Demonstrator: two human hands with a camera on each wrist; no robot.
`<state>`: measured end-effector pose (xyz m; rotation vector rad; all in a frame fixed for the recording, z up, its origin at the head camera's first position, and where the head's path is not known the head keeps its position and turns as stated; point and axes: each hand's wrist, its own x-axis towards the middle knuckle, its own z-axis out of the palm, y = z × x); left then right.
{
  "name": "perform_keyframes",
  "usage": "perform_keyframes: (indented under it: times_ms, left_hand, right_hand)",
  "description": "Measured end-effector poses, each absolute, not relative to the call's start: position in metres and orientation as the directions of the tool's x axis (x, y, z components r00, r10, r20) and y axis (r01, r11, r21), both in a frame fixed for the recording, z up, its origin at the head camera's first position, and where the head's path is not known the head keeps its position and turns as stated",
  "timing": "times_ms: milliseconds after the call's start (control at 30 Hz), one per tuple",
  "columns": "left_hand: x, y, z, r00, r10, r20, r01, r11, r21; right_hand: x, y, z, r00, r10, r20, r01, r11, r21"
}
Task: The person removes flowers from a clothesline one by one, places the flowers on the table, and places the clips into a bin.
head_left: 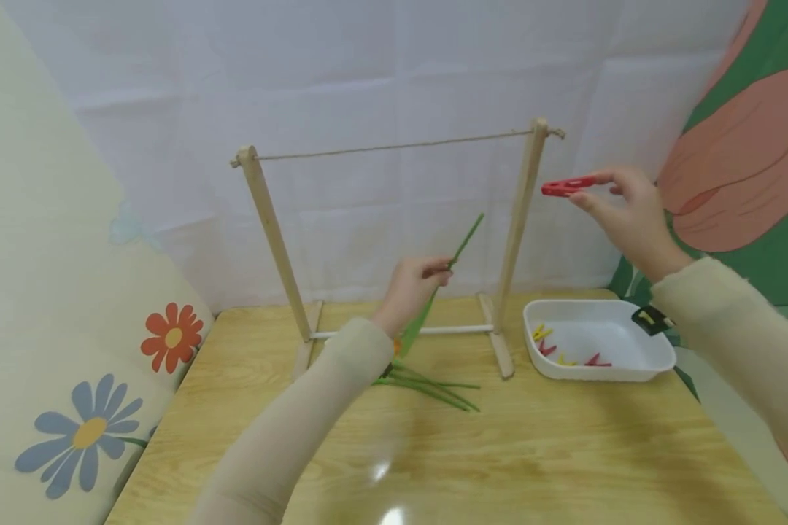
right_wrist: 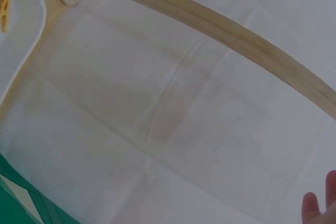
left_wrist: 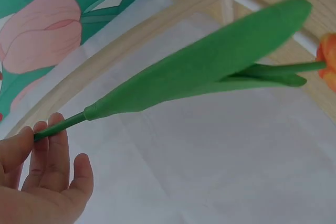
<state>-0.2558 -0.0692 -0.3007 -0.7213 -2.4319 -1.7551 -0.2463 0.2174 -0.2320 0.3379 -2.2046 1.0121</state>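
My left hand point(head_left: 412, 288) pinches the stem of an artificial tulip point(left_wrist: 199, 69) near its end, with the green leaf and orange blossom point(left_wrist: 329, 61) hanging downward. Between the thumb and fingers of my right hand point(head_left: 630, 211) is a red clothespin point(head_left: 568, 187), held to the right of the wooden stand point(head_left: 520, 219). A thin twine point(head_left: 394, 147) runs between the stand's two posts, above my left hand. Only fingertips of the right hand show in the right wrist view; the clothespin is out of that frame.
Several green flower stems point(head_left: 433, 389) lie on the wooden table point(head_left: 532, 452) below my left forearm, partly hidden by it. A white tray point(head_left: 604, 374) at the right holds red and yellow clothespins point(head_left: 545, 348). White cloth point(head_left: 394, 73) hangs behind the stand.
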Motion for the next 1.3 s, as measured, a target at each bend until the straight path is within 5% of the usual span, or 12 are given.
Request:
perform_keyframes:
  times_ms: [167, 400, 467, 767, 1000, 1133, 1300]
  left_hand:
    - [-0.25, -0.076, -0.316, -0.845, 0.433, 0.316, 0.477, 0.341, 0.81]
    - [-0.245, -0.084, -0.342, -0.664, 0.576, 0.477, 0.747, 0.484, 0.456]
    - [-0.242, -0.085, -0.348, -0.655, 0.58, 0.484, 0.756, 0.51, 0.411]
    - [-0.229, -0.085, -0.37, -0.673, 0.583, 0.456, 0.722, 0.651, 0.233]
    - [-0.22, -0.08, -0.382, -0.763, 0.586, 0.272, 0.634, 0.761, 0.137]
    - [-0.218, -0.079, -0.391, -0.754, 0.609, 0.246, 0.631, 0.776, 0.015]
    - [-0.217, -0.082, -0.399, -0.761, 0.609, 0.222, 0.624, 0.782, -0.005]
  right_hand:
    - [-0.245, 0.231, -0.259, -0.777, 0.047, 0.628, -0.442, 0.669, -0.598]
    - [-0.241, 0.244, -0.29, -0.822, 0.048, 0.567, -0.387, 0.684, -0.619]
    - [-0.242, 0.246, -0.299, -0.833, 0.053, 0.551, -0.374, 0.679, -0.631]
    - [-0.246, 0.263, -0.341, -0.901, 0.072, 0.427, -0.272, 0.672, -0.688]
    - [-0.25, 0.277, -0.364, -0.938, 0.103, 0.33, -0.172, 0.69, -0.704]
    - [-0.252, 0.282, -0.37, -0.95, 0.108, 0.293, -0.141, 0.688, -0.711]
    - [-0.257, 0.284, -0.377, -0.969, 0.097, 0.229, -0.102, 0.684, -0.722]
